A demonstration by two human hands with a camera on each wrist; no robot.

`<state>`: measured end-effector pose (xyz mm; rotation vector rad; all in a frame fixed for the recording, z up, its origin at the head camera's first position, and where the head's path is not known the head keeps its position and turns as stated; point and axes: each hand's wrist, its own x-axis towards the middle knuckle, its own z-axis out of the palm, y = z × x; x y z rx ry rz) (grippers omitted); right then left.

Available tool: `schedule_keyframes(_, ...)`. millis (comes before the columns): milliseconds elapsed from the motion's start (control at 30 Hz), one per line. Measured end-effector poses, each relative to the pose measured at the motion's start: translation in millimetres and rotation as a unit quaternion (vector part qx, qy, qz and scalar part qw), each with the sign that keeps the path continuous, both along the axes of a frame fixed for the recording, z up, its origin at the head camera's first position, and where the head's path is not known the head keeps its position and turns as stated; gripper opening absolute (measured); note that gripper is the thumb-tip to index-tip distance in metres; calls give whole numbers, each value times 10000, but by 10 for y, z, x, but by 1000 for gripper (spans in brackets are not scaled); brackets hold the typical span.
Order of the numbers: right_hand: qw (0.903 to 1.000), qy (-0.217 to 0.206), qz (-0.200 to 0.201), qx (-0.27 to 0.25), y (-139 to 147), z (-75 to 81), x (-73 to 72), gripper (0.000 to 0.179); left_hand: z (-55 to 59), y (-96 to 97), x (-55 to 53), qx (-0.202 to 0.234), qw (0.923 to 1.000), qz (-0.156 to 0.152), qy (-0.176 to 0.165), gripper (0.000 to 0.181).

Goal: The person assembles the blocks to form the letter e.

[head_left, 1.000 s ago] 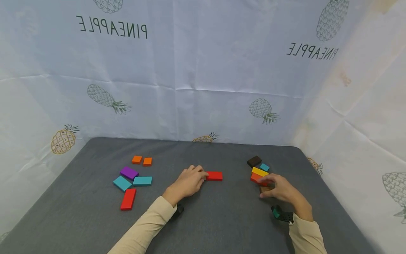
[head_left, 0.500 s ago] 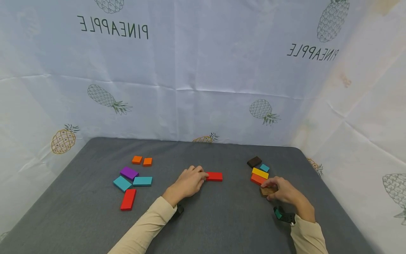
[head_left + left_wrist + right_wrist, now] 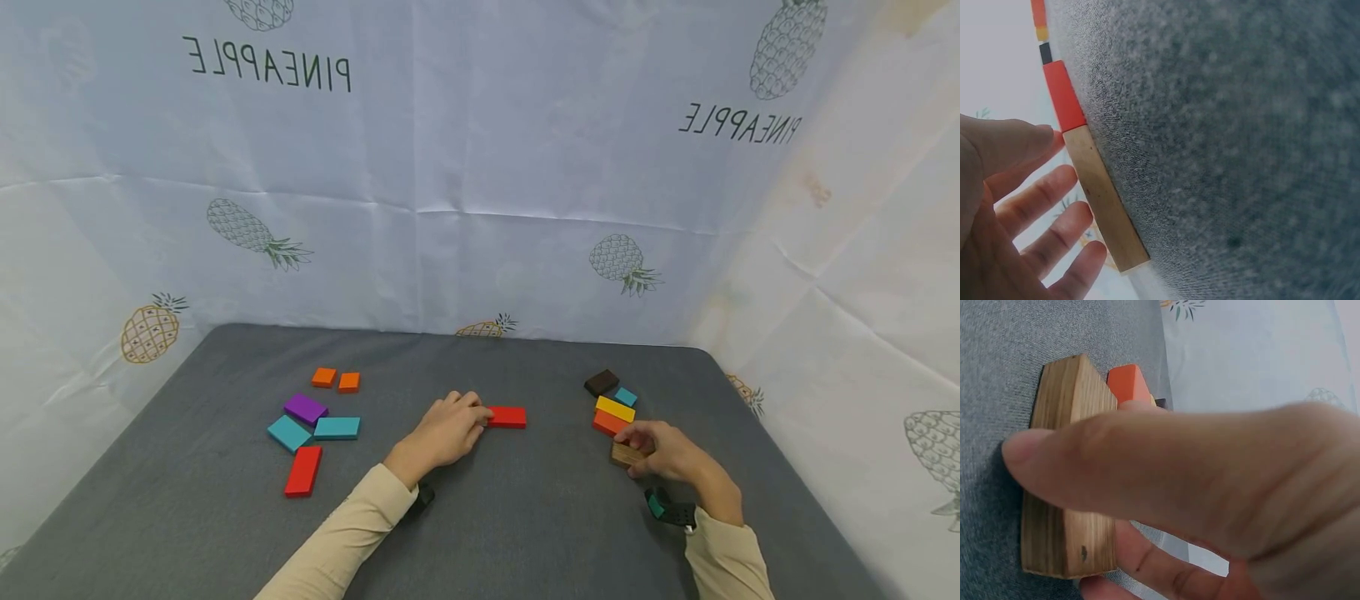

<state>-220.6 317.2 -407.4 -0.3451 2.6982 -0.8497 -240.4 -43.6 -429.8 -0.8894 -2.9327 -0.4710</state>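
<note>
Near the right edge of the grey cloth-covered table (image 3: 525, 517), the right hand (image 3: 671, 450) pinches a brown rectangular wooden block (image 3: 624, 454); a careless turn could knock the orange rectangular block (image 3: 609, 422) beside it. Midway between the side edges, the left hand (image 3: 442, 429), fingers loosely extended, could nudge a pale wooden bar (image 3: 1107, 203) out of line with a red rectangular block (image 3: 509, 417). The head view cannot show the bar behind that hand.

The left hand (image 3: 438, 429) sits at one end of a red block (image 3: 508, 417). The right hand (image 3: 675, 454) pinches a wooden block (image 3: 624, 455) near a yellow block (image 3: 615, 408), on a grey table (image 3: 540, 525).
</note>
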Motion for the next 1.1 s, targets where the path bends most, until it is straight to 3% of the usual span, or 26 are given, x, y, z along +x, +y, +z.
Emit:
schedule_keyframes(233, 9999, 124, 41, -32, -29, 9, 14, 39, -13, 1, -4, -16, 10000, 20, -17, 28)
schedule_keyframes(500, 9992, 396, -16, 12, -153, 44, 20, 47, -18, 4, -14, -35, 10000, 31, 13, 28)
schedule_keyframes(1100, 9938, 1105, 24, -150, -460, -62, -19, 42, -27, 5, 0, 60, 9999, 91, 118, 26)
